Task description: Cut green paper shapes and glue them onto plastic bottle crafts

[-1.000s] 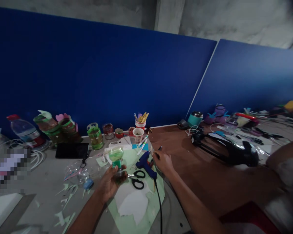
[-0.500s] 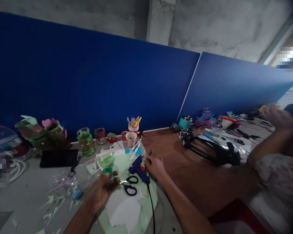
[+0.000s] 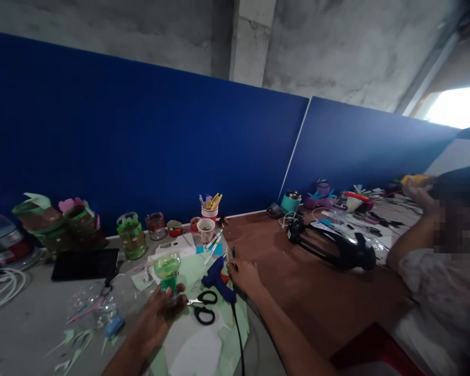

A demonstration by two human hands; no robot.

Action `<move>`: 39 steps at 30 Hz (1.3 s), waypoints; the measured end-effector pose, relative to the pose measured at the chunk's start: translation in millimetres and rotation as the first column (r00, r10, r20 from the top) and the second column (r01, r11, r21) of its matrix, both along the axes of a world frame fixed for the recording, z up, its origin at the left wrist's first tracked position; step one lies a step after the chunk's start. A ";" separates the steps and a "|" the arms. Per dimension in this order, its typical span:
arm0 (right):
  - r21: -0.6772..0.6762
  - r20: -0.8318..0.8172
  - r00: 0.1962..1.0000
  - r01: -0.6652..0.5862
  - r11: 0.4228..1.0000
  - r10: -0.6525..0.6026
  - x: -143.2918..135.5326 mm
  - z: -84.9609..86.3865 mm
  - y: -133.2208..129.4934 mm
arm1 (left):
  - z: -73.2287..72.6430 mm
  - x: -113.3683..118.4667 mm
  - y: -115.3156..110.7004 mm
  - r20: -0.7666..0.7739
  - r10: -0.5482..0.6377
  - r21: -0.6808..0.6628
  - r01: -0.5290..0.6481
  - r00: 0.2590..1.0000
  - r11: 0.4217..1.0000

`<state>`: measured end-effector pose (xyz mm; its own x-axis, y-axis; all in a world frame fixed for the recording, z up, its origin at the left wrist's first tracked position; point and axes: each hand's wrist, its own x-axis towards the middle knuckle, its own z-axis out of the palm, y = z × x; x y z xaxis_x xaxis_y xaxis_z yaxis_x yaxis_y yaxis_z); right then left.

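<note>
My left hand point(image 3: 159, 313) holds a cut piece of clear plastic bottle point(image 3: 167, 267), tinted light green, with a darker green part near my thumb. My right hand point(image 3: 245, 277) is closed around a slim, dark-tipped, pen-like stick point(image 3: 234, 253); the fingers hide most of it. Just left of that hand lies a blue glue gun point(image 3: 220, 282), its black cord running toward me. Between my hands, black-handled scissors point(image 3: 203, 307) rest on pale green paper point(image 3: 194, 269) and a white sheet point(image 3: 196, 347).
Behind stand a paper cup point(image 3: 206, 230), a cup of tools point(image 3: 210, 211), and a green-trimmed jar point(image 3: 131, 237). At left are a black phone point(image 3: 85, 264), paper scraps point(image 3: 72, 344) and a blue cap point(image 3: 114, 326). Rightward lie a black strapped headset point(image 3: 332, 245) and a co-worker's arm point(image 3: 411, 230).
The view has shifted slightly, so most things sit a little lower and further left. My left hand has tilted the bottle piece more upright. The co-worker's head has come into view at the right.
</note>
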<state>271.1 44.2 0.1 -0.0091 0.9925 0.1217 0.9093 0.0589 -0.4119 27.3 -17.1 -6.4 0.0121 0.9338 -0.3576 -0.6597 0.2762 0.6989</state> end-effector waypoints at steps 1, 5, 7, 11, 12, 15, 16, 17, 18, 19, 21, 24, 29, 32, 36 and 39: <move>-0.002 -0.004 1.000 0.004 1.000 -0.004 -0.4 0.1 0.0 | 1.0 0.5 -0.3 -0.002 -0.001 0.000 0.001 1.000 1.000; 0.005 -0.012 1.000 0.011 1.000 -0.011 -0.9 -1.6 1.2 | 3.3 1.4 -2.2 0.022 -0.014 0.004 0.014 1.000 1.000; 0.010 -0.016 1.000 0.010 1.000 -0.010 -0.7 -4.1 2.0 | 3.7 1.7 -3.2 0.030 -0.010 0.002 0.010 1.000 1.000; 0.016 -0.053 0.999 0.004 1.000 -0.003 0.7 -11.0 4.0 | 3.3 2.5 -5.1 0.026 -0.013 0.030 0.013 1.000 0.999; 0.020 -0.063 0.998 -0.002 1.000 0.003 1.1 -12.7 4.7 | 3.1 2.6 -5.5 0.029 -0.022 0.040 0.021 0.999 0.999; 0.033 -0.087 0.996 -0.013 0.999 0.016 2.4 -17.1 6.5 | 2.6 3.0 -6.5 0.034 -0.043 0.056 0.041 0.998 0.998; 0.037 -0.091 0.996 -0.014 0.999 0.018 2.8 -18.3 7.1 | 2.5 3.1 -6.8 0.033 -0.047 0.060 0.045 0.998 0.997; 0.040 -0.093 0.996 -0.012 0.999 0.015 3.2 -19.4 7.7 | 2.6 3.3 -7.0 0.032 -0.049 0.065 0.047 0.998 0.997; 0.044 -0.093 0.996 -0.010 0.999 0.014 3.6 -20.4 8.3 | 2.8 3.6 -7.1 0.031 -0.052 0.071 0.050 0.998 0.996; 0.051 -0.094 0.996 -0.009 0.999 0.014 4.0 -21.4 8.8 | 3.0 3.8 -7.3 0.031 -0.056 0.077 0.053 0.998 0.996; 0.069 -0.098 0.995 -0.006 0.998 0.012 4.6 -23.3 10.0 | 3.7 4.1 -7.6 0.040 -0.067 0.084 0.064 0.997 0.994; 0.106 -0.102 0.995 -0.002 0.994 0.013 5.2 -26.2 11.5 | 5.3 4.1 -8.4 0.053 -0.091 0.081 0.086 0.994 0.993; 0.167 -0.117 0.993 0.006 0.986 0.014 6.4 -31.0 13.3 | 6.0 3.9 -9.1 0.037 -0.099 0.083 0.095 0.994 0.992; 0.177 -0.129 0.991 -0.005 0.984 0.028 7.8 -34.7 15.2 | 4.0 3.7 -8.2 0.045 -0.093 0.084 0.089 0.995 0.993; 0.214 -0.180 0.981 -0.028 0.977 0.068 9.4 -39.2 18.0 | 2.5 3.6 -7.5 0.033 -0.114 0.123 0.109 0.993 0.986; 0.273 -0.218 0.971 -0.039 0.961 0.101 11.0 -39.8 19.0 | 4.1 2.9 -7.5 0.031 -0.115 0.133 0.109 0.993 0.985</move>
